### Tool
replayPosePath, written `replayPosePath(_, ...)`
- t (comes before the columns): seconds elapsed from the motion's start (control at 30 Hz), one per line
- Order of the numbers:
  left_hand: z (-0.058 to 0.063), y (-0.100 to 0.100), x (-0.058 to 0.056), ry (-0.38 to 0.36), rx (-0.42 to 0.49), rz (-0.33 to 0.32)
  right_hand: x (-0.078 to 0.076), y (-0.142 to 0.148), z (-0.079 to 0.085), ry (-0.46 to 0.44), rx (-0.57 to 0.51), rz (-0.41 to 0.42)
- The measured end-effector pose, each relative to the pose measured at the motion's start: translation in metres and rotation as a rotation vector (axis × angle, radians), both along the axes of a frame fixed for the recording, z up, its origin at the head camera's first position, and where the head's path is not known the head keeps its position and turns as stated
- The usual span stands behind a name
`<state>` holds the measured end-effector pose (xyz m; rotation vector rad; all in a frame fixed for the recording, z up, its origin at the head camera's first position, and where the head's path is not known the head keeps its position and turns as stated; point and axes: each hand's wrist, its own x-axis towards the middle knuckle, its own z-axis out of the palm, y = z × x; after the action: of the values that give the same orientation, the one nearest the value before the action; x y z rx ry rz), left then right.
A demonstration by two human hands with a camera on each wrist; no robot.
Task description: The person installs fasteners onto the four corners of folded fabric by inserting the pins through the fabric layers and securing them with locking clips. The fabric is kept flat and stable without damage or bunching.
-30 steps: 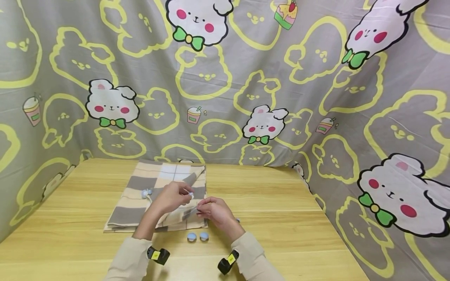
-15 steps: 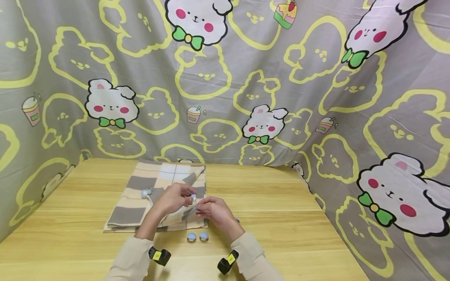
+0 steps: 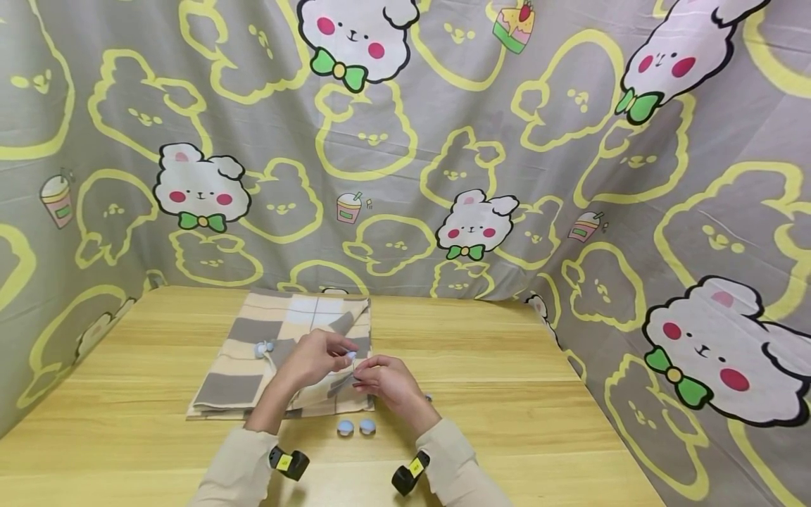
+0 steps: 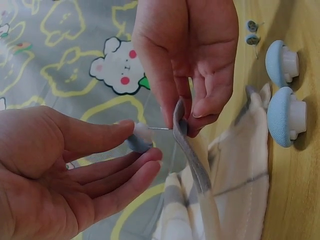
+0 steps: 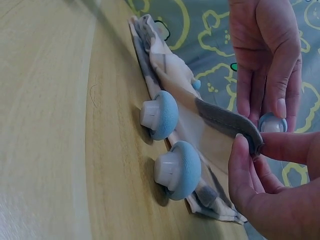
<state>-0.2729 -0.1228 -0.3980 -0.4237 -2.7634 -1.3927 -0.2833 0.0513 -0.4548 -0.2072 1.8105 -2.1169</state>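
Note:
My left hand (image 3: 319,359) pinches a mushroom-shaped quilt pin (image 4: 140,139) between thumb and fingers. It has a blue cap and a white base, and a thin needle (image 4: 159,128) extends from it to the cloth's grey edge. Whether the needle pierces the fabric I cannot tell. My right hand (image 3: 389,384) pinches that folded edge of the checked cloth (image 3: 237,391), which is lifted off the table. In the right wrist view the thumb and fingers of the right hand (image 5: 280,195) grip the grey corner (image 5: 225,120). The rest of the cloth lies folded beneath the left forearm.
Two blue mushroom-shaped fasteners (image 3: 356,427) lie on the wooden table (image 3: 481,422) in front of the cloth. Small blue pieces with needles (image 4: 252,39) lie near the right wrist. Another blue fastener (image 3: 262,348) sits on the cloth's left part. A patterned curtain (image 3: 393,141) surrounds the table.
My left hand has shifted slightly right with the quilt pin, closer to the cloth edge. The right hand stays almost still, still pinching the cloth.

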Motion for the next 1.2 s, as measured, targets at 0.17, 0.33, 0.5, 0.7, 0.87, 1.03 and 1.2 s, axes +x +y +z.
replayPosePath(0.17,0.0,0.003,0.001,0.01,0.004,0.03,0.0,0.0,0.0,-0.002,-0.003,0.001)
replayPosePath(0.33,0.0,0.005,0.001,0.01,0.002,0.023,0.0,0.0,0.0,-0.006,-0.009,-0.001)
replayPosePath(0.5,0.0,0.007,0.002,-0.005,0.006,0.009,0.0,0.0,0.001,-0.008,-0.022,-0.005)
replayPosePath(0.7,0.0,0.009,0.003,-0.006,0.004,0.01,-0.001,0.0,0.001,-0.067,-0.07,-0.017)
replayPosePath(0.87,0.0,0.01,0.002,0.018,-0.004,0.009,-0.001,0.002,0.004,-0.135,-0.08,-0.022)
replayPosePath(1.03,-0.001,0.012,0.001,0.036,-0.008,0.001,-0.001,0.004,0.008,-0.121,-0.064,0.037)
replayPosePath(1.2,-0.001,0.012,0.0,0.047,-0.018,-0.012,0.0,0.004,0.01,-0.106,-0.049,0.079)
